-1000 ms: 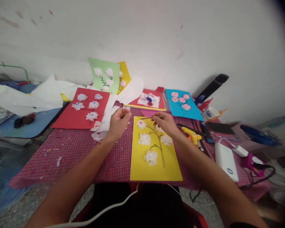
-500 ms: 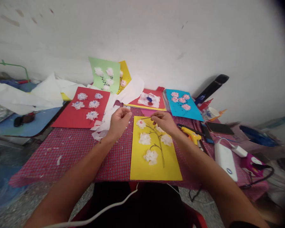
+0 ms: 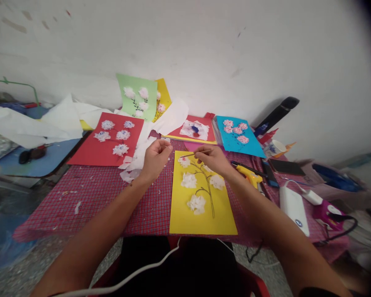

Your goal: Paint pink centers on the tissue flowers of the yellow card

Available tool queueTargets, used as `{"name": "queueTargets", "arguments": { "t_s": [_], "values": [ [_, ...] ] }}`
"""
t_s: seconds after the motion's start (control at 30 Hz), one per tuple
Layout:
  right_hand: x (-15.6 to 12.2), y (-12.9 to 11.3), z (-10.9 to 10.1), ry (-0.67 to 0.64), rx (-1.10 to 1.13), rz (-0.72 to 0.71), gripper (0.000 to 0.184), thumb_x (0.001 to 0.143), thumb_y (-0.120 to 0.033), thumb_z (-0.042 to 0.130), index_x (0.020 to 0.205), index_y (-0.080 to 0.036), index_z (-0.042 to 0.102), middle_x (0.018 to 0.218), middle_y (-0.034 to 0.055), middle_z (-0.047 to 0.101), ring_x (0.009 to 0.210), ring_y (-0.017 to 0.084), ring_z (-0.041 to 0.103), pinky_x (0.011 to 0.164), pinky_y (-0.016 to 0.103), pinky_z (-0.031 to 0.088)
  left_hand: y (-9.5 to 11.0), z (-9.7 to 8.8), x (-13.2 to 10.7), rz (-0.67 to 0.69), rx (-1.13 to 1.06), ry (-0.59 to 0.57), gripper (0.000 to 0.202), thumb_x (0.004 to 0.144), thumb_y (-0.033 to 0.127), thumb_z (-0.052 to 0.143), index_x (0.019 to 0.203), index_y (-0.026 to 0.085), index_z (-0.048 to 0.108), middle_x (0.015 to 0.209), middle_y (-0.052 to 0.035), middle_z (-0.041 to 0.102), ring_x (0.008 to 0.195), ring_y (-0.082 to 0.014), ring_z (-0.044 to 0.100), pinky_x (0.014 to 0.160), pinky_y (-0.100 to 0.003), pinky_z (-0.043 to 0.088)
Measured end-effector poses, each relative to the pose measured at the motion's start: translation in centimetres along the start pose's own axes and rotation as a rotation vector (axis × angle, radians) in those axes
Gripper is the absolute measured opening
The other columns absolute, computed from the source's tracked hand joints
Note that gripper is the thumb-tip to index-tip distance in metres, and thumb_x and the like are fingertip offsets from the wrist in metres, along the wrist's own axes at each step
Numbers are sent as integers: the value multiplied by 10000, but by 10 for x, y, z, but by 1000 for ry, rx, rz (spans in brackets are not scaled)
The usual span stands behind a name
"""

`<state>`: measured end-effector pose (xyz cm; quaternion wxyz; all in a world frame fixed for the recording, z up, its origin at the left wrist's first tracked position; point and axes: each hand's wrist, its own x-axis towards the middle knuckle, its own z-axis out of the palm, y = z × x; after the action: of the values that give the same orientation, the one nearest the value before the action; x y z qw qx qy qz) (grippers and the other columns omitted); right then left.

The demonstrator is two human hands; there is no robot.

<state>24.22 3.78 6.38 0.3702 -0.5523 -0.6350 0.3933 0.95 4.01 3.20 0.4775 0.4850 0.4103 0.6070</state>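
A yellow sheet of paper (image 3: 185, 222) lies in front of me with several white tissue flowers (image 3: 196, 203) and a drawn branch on it. My right hand (image 3: 214, 159) pinches a thin paintbrush (image 3: 188, 156) above the sheet's upper part. The brush's tip is over the top-left flower (image 3: 184, 162), which shows red marks; whether it touches cannot be told. Left of the sheet, my left hand (image 3: 156, 159) is closed, thumb against curled fingers; anything in it is hidden. Beyond the sheet, a white tissue with blue and red paint (image 3: 200, 130) rests on red paper.
A red flower sheet (image 3: 89, 148) lies left, a blue one (image 3: 252, 144) back right. Green flower paper (image 3: 126, 111) leans on the wall. At right are a yellow glue gun (image 3: 250, 176), a paper cup (image 3: 278, 147) and a white power bank (image 3: 293, 208). Torn tissue lies at left.
The brush in my right hand has tipped down and slightly left, its tip now over the top-left flower. My left hand has hardly moved.
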Motion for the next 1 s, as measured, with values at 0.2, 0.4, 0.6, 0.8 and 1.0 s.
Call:
{"name": "queueTargets", "arguments": {
  "t_s": [0.2,0.4,0.6,0.8,1.0],
  "values": [
    [-3,2,-1,-37,7,-14,157,787,-350,684,809,-206,740,728,20,703,633,159,643,566,270,463,1,0,-1,0,13,-5,140,867,314,748,909,221,652,570,75,508,432,-71,441,415,-204,338],
    [0,10,-2,0,-17,-56,167,802,-352,682,841,-200,742,728,12,701,639,159,641,554,259,436,-1,0,0,2,13,-7,136,874,308,745,905,216,650,568,77,511,432,-66,439,421,-198,346],
    [0,14,1,-33,-69,-76,155,822,-344,664,846,-210,737,741,5,695,641,163,650,576,272,450,-1,-1,0,2,7,-8,122,873,293,740,909,219,650,596,72,522,433,-64,443,416,-204,343],
    [-6,8,-1,4,-70,-63,154,806,-335,669,851,-209,745,740,12,710,639,171,652,565,271,448,0,0,-1,11,-2,-13,127,864,292,743,911,215,654,604,69,524,443,-65,432,417,-203,333],
    [-8,9,0,-19,-82,-60,169,799,-342,659,839,-203,746,726,11,703,634,170,645,573,275,443,-1,0,0,5,4,-3,130,863,300,742,903,217,652,611,67,526,445,-66,429,413,-204,330]
  ]
}}
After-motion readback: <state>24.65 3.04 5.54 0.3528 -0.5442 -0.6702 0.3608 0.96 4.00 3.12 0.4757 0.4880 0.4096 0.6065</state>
